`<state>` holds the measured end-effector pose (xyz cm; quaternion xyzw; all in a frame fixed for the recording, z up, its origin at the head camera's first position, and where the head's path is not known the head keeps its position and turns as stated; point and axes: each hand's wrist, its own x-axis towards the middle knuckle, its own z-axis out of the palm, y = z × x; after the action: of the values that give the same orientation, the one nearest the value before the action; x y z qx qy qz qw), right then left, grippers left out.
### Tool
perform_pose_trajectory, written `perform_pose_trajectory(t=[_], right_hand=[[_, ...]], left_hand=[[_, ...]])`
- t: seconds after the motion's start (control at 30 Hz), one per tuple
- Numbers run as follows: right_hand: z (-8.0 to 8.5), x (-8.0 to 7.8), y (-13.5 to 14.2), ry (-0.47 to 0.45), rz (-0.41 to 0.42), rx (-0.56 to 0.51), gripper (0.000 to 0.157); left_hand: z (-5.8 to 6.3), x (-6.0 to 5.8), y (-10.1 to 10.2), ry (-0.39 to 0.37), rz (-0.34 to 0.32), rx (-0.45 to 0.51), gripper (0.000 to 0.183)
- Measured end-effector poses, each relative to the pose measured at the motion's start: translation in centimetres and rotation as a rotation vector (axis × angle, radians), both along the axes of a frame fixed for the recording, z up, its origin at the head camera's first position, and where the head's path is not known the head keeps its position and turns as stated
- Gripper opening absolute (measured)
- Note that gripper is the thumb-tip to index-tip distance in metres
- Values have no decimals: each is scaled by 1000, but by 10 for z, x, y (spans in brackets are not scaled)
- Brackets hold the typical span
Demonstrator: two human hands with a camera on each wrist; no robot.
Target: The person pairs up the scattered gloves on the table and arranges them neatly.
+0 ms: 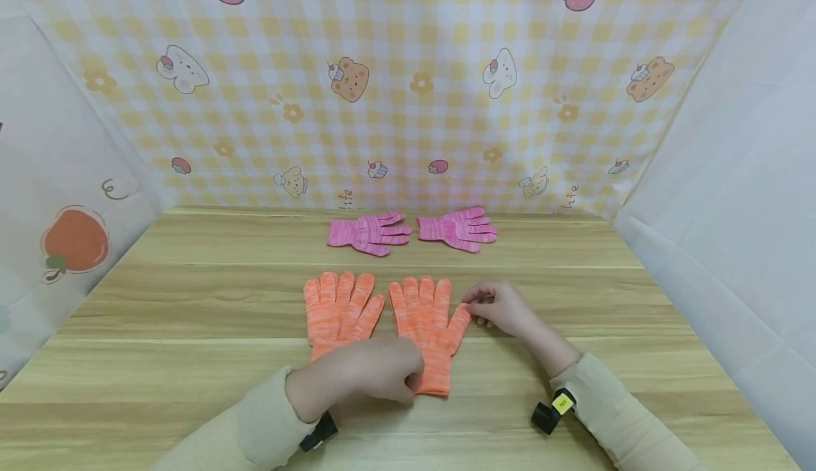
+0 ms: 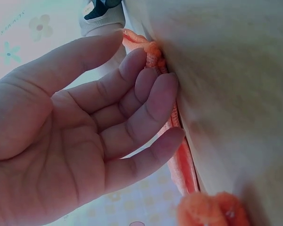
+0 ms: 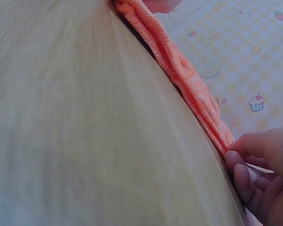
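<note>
Two orange knit gloves lie flat side by side with fingers pointing away, the left glove (image 1: 328,311) and the right glove (image 1: 423,315). My right hand (image 1: 500,307) pinches the thumb tip of the right orange glove between finger and thumb, seen too in the right wrist view (image 3: 269,174). My left hand (image 1: 385,368) reaches across the left glove's lower part and hides its cuff. In the left wrist view its fingers (image 2: 146,115) are loosely bent, palm empty, thumb apart from the index finger, with fingertips right at the orange fabric.
Farther back on the wooden table (image 1: 191,301) lie two pink knit gloves, one at left (image 1: 370,232) and one at right (image 1: 457,229), fingers pointing right. A yellow checked cloth (image 1: 395,117) hangs behind the table, with pale cloth at both sides.
</note>
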<state>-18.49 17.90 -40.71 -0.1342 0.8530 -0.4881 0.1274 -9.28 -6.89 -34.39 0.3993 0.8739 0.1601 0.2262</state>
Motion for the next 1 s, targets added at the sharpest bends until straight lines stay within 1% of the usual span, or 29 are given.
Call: perform_pose_trajectory(t=[0.13, 0.3, 0.47, 0.53, 0.67, 0.73, 0.9, 1.0], right_hand=[[0, 0, 0, 7, 7, 10, 9], [0, 0, 1, 30, 26, 16, 8], [-1, 0, 1, 31, 22, 30, 8], [-1, 0, 0, 24, 18, 34, 8], [-1, 0, 0, 12, 8, 35, 8], [-1, 0, -1, 9, 4, 33, 7], [-1, 0, -1, 3, 1, 27, 7], [-1, -1, 0, 3, -2, 27, 7]], left_hand=[[1, 0, -1, -9, -2, 4, 25], [1, 0, -3, -18, -10, 7, 25], [3, 0, -3, -27, -8, 10, 25], [4, 0, -3, -12, -11, 11, 24], [4, -1, -1, 59, -22, 3, 21], [4, -1, -1, 82, -25, -1, 18], [3, -1, -2, 83, -36, -27, 31], [3, -1, -3, 81, -53, -51, 31]])
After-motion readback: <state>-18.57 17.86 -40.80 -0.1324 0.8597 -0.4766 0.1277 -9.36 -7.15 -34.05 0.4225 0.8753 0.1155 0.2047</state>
